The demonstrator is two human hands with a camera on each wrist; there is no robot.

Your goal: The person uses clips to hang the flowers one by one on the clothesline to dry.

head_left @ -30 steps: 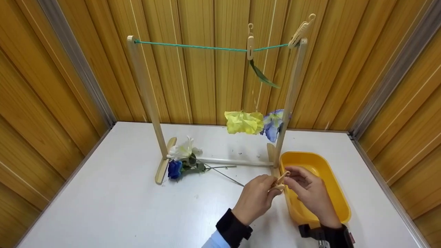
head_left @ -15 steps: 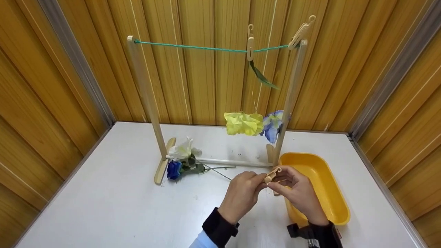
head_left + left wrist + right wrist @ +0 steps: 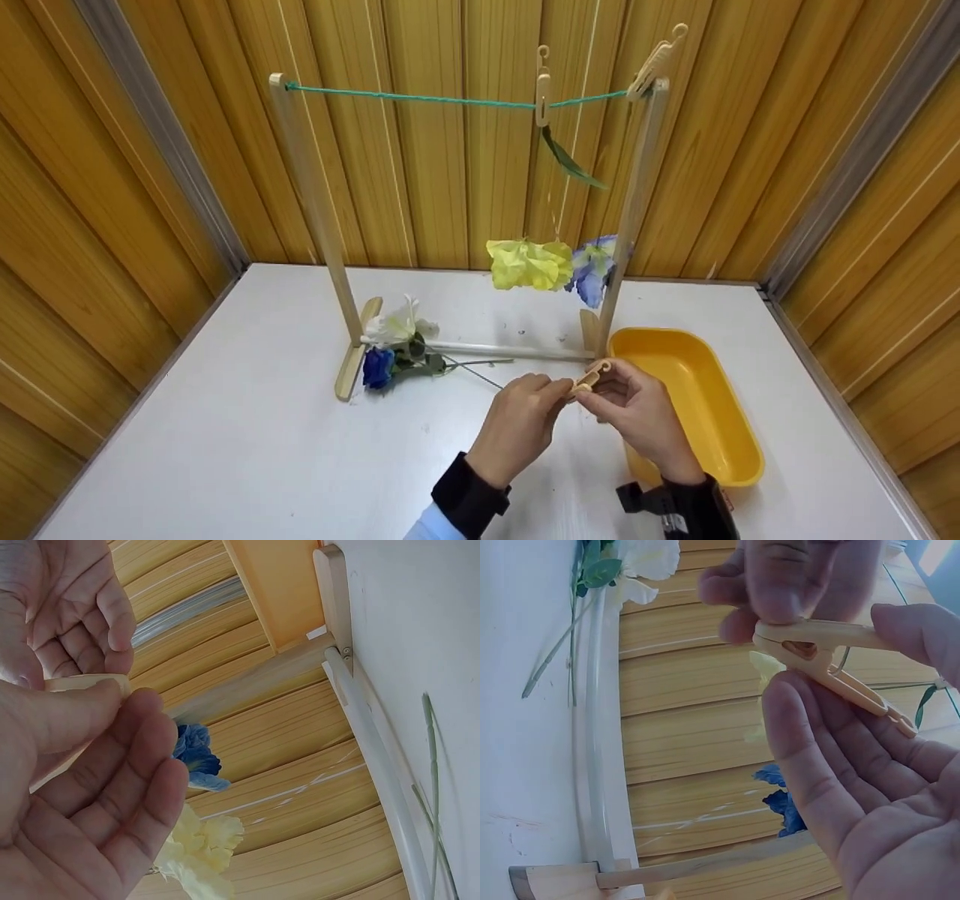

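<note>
With 2 artificial flowers (yellow point(image 3: 531, 265), blue point(image 3: 595, 268)) hanging at the green string line point(image 3: 420, 98), both hands, left hand point(image 3: 517, 427) and right hand point(image 3: 637, 412), together pinch 1 beige plastic clothespin point(image 3: 589, 377) near the yellow plastic tub point(image 3: 694, 409), while the white and blue flowers point(image 3: 394, 345) still lie unhung on the white table point(image 3: 225, 442).

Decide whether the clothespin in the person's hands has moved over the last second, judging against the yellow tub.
Yes. The clothespin, pinched between both hands, has shifted left, from over the yellow tub's rim to the table just beside it.
</note>
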